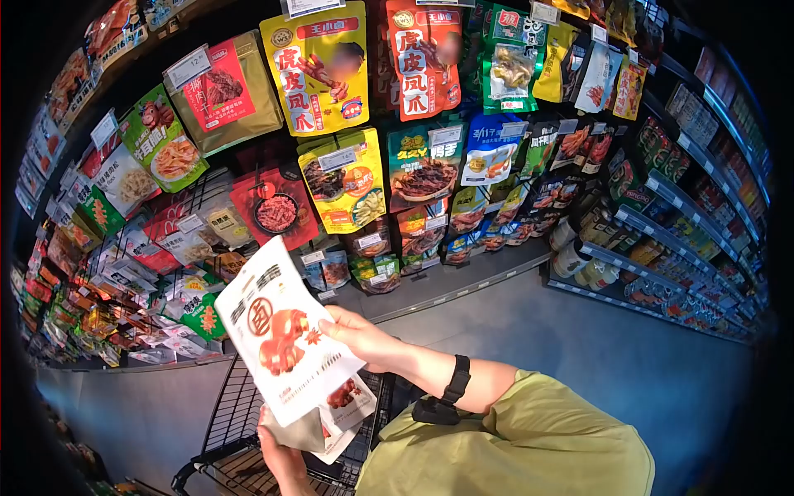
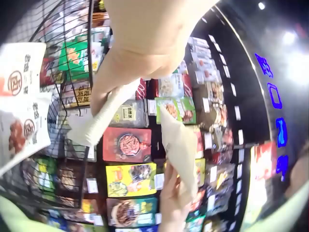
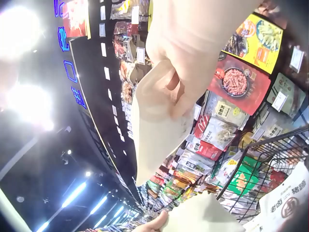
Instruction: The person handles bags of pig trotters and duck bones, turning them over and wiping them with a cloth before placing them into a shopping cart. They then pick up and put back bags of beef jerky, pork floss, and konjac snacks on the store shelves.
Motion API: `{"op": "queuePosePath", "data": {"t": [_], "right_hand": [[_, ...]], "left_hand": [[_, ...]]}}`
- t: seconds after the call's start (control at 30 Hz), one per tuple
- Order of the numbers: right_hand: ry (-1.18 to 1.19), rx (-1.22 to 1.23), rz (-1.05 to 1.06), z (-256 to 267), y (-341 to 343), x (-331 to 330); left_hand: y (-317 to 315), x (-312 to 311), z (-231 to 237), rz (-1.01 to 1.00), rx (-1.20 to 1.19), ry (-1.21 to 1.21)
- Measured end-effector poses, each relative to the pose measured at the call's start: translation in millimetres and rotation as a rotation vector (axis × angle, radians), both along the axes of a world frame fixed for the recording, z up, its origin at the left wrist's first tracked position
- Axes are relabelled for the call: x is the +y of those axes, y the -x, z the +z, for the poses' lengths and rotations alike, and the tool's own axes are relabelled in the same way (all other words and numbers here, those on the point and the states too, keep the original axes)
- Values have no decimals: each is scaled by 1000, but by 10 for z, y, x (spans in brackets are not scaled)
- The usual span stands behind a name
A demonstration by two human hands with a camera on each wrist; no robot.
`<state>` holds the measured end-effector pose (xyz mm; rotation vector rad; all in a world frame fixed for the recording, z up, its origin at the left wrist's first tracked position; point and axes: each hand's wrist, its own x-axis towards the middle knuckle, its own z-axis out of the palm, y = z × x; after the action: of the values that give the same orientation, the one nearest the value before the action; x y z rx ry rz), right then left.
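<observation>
My right hand [image 1: 360, 336] pinches the right edge of a white food pouch [image 1: 285, 331] with a red-brown meat picture, tilted above the cart. Lower down, my left hand [image 1: 283, 456] grips a second pouch [image 1: 299, 431], its plain pale side showing, partly covered by the first. The left wrist view has the left hand [image 2: 140, 60] curled over a pale pouch [image 2: 107, 116], while the right hand [image 2: 173, 205] holds the other one [image 2: 181, 147]. In the right wrist view, the right hand's thumb and fingers clamp a pouch [image 3: 157, 125]; the left hand [image 3: 153, 222] holds another [image 3: 203, 216].
A black wire shopping cart [image 1: 227, 413] stands below the hands, with white pouches [image 2: 24, 128] in it. Hanging snack packets [image 1: 318, 70] fill the shelves ahead and to the left. More shelving [image 1: 653, 240] stands at the right, across grey floor [image 1: 529, 331].
</observation>
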<state>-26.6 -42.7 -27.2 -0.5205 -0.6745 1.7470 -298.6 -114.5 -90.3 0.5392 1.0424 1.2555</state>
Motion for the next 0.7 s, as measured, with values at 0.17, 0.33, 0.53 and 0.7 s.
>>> {"op": "queuePosePath", "data": {"t": [0.17, 0.33, 0.53, 0.7], "right_hand": [[75, -102, 402, -98, 106, -93], [71, -196, 553, -92, 205, -239], [32, -237, 745, -227, 249, -229], [63, -337, 644, -232, 315, -241]], "left_hand": [[212, 189, 290, 145, -806, 57], [171, 271, 488, 115, -663, -101], [-41, 312, 480, 17, -383, -6], [-149, 276, 685, -37, -442, -42]]}}
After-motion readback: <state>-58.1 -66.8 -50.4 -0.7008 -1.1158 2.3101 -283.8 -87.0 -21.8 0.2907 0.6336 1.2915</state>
